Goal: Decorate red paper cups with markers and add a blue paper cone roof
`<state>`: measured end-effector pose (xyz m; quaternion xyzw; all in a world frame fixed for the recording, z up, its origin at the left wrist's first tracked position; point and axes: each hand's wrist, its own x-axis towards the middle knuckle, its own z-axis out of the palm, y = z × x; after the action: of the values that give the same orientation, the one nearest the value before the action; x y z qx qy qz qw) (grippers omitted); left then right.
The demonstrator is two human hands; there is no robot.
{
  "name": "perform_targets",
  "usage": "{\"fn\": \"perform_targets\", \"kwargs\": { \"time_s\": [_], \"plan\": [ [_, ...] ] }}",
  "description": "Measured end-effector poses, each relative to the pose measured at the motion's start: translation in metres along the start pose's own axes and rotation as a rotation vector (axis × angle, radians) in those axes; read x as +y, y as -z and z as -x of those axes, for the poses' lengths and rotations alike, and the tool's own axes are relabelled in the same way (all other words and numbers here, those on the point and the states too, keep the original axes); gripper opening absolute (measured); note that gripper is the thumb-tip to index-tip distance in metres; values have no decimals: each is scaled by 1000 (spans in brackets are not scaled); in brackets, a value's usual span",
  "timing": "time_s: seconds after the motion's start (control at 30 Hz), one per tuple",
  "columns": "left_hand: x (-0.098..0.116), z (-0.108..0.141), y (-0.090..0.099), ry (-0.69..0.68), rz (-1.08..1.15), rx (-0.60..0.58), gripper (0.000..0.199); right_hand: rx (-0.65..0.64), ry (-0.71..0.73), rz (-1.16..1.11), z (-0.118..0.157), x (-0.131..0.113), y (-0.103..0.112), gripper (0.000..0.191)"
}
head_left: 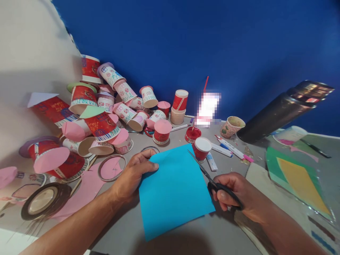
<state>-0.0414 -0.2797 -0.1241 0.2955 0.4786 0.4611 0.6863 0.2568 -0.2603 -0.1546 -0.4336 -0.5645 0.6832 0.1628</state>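
A bright blue sheet of paper (174, 193) is pinched at its upper left edge by my left hand (138, 168), thumb on top. My right hand (233, 193) grips black-handled scissors (209, 175) at the sheet's right edge. Their tips point up and left, by the paper's upper right corner; whether the blades are on the paper or just over it, I cannot tell. Behind that corner stands a red paper cup (202, 148) with a white top. My left wrist bears a metal bangle (113, 168).
Decorated paper cups (124, 90) with paper roofs pile up at the left. A tape roll (44, 199) and pink paper (89, 184) lie near my left forearm. Markers (221, 148), a black flask (276, 113) and green and yellow paper (300, 184) are at the right.
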Motion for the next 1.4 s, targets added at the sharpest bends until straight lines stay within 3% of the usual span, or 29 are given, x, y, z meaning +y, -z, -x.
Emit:
{"fn": "perform_targets", "kwargs": {
  "time_s": [0.4, 0.87, 1.17, 1.4],
  "plan": [
    [5, -4, 12, -25, -25, -47, 32, -31, -18, 39, 1, 1, 3, 72],
    [12, -5, 13, -18, -11, -98, 28, -50, -69, 44, 6, -11, 2, 71],
    [10, -3, 12, 14, -7, -165, 29, -73, -57, 45, 5, -2, 6, 74],
    [13, -1, 8, 29, -14, -145, 31, -72, -63, 53, 5, -3, 5, 74]
  ]
}}
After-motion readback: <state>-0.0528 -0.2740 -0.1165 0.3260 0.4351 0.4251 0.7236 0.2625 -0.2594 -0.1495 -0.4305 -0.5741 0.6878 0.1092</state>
